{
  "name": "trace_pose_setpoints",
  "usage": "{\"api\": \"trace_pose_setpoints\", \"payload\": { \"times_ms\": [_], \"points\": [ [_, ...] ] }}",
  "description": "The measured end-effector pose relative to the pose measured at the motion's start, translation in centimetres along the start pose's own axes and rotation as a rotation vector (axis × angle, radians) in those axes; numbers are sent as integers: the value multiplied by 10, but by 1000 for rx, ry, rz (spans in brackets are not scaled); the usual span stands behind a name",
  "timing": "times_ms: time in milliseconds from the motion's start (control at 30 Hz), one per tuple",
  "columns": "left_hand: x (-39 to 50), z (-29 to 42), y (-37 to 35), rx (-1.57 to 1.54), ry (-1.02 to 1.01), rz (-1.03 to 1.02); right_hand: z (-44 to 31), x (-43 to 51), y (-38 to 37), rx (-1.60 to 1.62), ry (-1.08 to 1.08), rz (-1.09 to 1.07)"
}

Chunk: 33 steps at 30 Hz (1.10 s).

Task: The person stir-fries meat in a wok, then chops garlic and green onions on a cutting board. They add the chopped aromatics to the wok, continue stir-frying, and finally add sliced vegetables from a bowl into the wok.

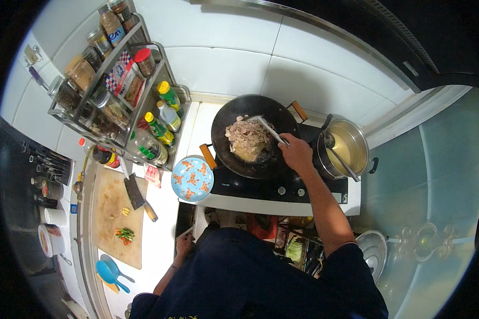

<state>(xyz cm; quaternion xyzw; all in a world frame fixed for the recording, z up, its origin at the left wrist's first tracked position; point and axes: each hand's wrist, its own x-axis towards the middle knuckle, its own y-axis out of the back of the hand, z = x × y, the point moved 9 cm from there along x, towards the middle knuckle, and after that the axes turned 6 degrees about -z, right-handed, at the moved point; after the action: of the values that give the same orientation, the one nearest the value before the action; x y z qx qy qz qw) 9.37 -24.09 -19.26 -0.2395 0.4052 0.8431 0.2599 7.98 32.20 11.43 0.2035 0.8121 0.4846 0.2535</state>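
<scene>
Sliced meat [245,135] lies with some liquid in a black wok [235,107] on the gas hob. My right hand [297,153] is closed around the handle of a metal spatula [273,130], whose head touches the meat's upper right side. Low at the counter's front edge, my left hand [184,245] grips a thin, pale object [185,232]; what it is cannot be made out. A blue patterned plate [192,178] sits beside the wok's left wooden handle. Right of the wok stands a steel pot [361,139] holding yellowish liquid and a ladle [341,161].
Left, a wooden cutting board [121,255] bears a cleaver [133,192], chopped peppers [125,236] and yellowish pieces [125,211]. Below it are blue scoops [108,272]. A metal rack [159,71] with jars and bottles stands upper left. The range hood [367,36] overhangs the upper right.
</scene>
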Motion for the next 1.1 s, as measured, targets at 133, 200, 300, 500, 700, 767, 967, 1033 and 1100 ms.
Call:
{"api": "trace_pose_setpoints", "payload": {
  "times_ms": [133,200,300,500,700,767,967,1033,1100],
  "points": [
    [11,-11,-4,48,62,-17,4,-1,-26,-61,19,-125],
    [8,1,-5,-78,120,-88,3,-12,-13,-124,39,-164],
    [2,6,-3,-75,105,-85,-8,-43,31,-177,150,-146],
    [37,-59,-28,248,-80,47,-5,-66,26,-294,117,-372],
    [12,-2,-2,147,18,-51,-4,-25,5,-110,30,-101],
    [8,7,-2,125,22,-45,-20,-15,3,-50,95,-59],
    [24,-15,-9,16,-60,-1,-42,3,-31,-195,231,-97],
    [24,-18,-12,13,-20,17,-40,-8,-21,-255,205,-165],
    [26,-28,-16,-4,54,-7,-27,-26,2,-233,187,-179]
  ]
}}
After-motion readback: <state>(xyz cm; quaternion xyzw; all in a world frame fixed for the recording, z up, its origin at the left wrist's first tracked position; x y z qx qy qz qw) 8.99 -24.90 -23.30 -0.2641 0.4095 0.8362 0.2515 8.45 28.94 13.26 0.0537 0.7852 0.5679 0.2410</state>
